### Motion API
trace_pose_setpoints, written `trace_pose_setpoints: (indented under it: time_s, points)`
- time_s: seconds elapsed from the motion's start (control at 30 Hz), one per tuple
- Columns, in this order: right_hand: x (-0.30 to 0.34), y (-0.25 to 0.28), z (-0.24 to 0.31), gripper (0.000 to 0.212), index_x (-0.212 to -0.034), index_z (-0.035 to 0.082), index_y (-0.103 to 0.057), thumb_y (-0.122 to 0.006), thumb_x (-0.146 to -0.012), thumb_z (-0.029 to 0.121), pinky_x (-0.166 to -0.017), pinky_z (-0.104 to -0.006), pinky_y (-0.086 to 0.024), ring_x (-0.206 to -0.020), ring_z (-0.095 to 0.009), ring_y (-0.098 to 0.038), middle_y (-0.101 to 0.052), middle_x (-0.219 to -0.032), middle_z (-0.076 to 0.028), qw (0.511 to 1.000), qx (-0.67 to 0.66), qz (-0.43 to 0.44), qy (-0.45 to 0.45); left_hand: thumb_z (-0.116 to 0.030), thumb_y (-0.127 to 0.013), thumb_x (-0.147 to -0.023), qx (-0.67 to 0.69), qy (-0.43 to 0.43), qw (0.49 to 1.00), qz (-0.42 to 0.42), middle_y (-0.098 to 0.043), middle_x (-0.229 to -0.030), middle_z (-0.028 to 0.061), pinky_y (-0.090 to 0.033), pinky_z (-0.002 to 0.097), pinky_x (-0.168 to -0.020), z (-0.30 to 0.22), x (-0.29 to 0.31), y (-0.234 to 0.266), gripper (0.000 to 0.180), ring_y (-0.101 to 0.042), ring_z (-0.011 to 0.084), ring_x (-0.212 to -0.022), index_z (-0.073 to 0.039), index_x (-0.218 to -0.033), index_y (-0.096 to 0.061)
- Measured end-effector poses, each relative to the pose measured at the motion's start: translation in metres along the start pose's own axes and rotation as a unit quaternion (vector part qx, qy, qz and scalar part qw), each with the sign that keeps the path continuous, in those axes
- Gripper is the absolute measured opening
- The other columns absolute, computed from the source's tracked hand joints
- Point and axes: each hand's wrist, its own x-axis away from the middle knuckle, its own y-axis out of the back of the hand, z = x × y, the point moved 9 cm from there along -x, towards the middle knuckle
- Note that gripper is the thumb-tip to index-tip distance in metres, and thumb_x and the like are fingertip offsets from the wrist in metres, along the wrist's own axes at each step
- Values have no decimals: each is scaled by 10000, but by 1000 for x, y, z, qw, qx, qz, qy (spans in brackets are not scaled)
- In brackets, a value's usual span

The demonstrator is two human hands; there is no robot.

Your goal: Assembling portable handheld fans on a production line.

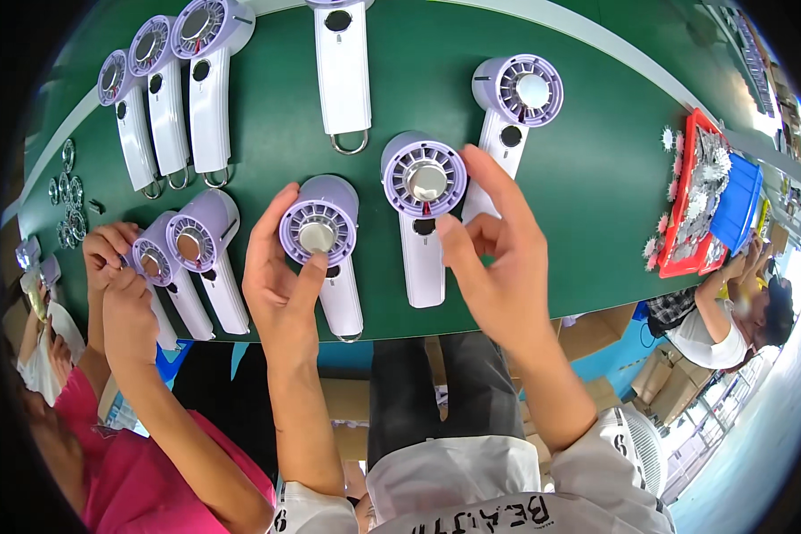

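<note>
Two-handed positioning, presumably | left hand (278, 295) pinches left fan (340, 249) | right hand (509, 262), fingers spread, at right fan (423, 200); contact unclear | next: steady hold

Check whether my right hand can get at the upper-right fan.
Probably yes: the upper-right fan lies just beyond the right hand, nothing visible between them, though that hand is at the nearer fan now.

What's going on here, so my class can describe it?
At a green table, a person's left hand holds one purple-and-white fan by its head. The right hand has thumb and index finger at the edge of a second fan; whether it grips is unclear. To the left, a co-worker in pink has both hands near other fans.
</note>
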Motion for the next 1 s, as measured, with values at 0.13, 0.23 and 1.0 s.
trace_pose_setpoints:
  time_s: [0.13, 0.23, 1.0]
  points:
    - [-15, 1, 14, 615, -1472, -9, -478, -695, -898, 28, -567, -221, -441, -643, -49, -575, -703, -1048, -89, 990, 129, 46, 44, 49, -680, -845, 10, 3, 1000, -10, -511, -1486, 178, -385, 368, -1139, 4, 0, 0, 616, -519, 235, -1337, 46, -1434, -500]
    - [-17, -8, 17, 669, -1491, 41, -474, -716, -868, 36, -556, -228, -433, -649, -58, -587, -700, -1076, -90, 986, 143, 85, 21, 68, -671, -845, -17, -8, 999, -32, -521, -1476, 176, -387, 363, -1135, -4, 3, 5, 608, -524, 230, -1329, 47, -1430, -506]
    - [28, -18, -20, 829, -1518, 24, -377, -778, -797, 113, -613, -379, -594, -849, -344, -721, -601, -1286, -189, 970, 225, -8, 86, -157, -676, -858, -577, -157, 795, 105, -600, -1367, 94, -57, 643, -1211, -49, -11, -100, 560, -424, 356, -1420, -85, -1396, -534]
